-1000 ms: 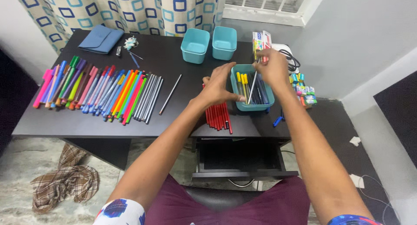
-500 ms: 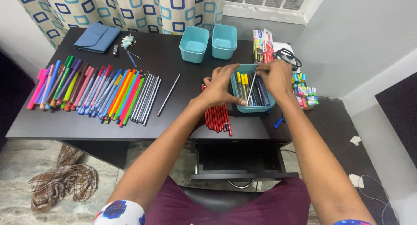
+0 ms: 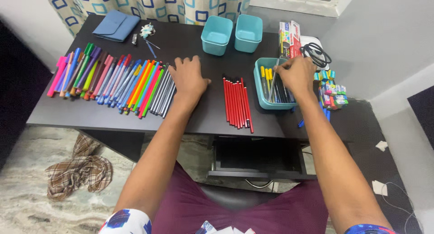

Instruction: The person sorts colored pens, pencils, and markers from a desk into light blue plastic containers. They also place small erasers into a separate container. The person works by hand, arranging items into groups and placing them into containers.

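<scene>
Right hand [image 3: 296, 73] pinches a thin grey pencil [image 3: 273, 82] by its upper end and angles it down into the teal tray [image 3: 262, 98], tip low among the yellow-capped pens, so it slides in lengthwise with the rest. Left hand [image 3: 190, 78] lies flat and open on the dark surface [image 3: 203, 116], fingers spread, gripping nothing, over the spot next to the grey pencils [image 3: 162, 94] at the end of the coloured pen row [image 3: 108, 82]. Red pencils [image 3: 237, 103] lie side by side between the two hands, just left of the tray. Two empty teal tubs [image 3: 233, 33] stand at the back.

Versus half a second earlier: left hand has left the tray's rim and moved left onto the surface; the single grey pencil that lay there alone is now hidden under it, or gathered, can't tell. Right hand still holds its pencil in the tray, lower now. Red pencils are now fully exposed.
</scene>
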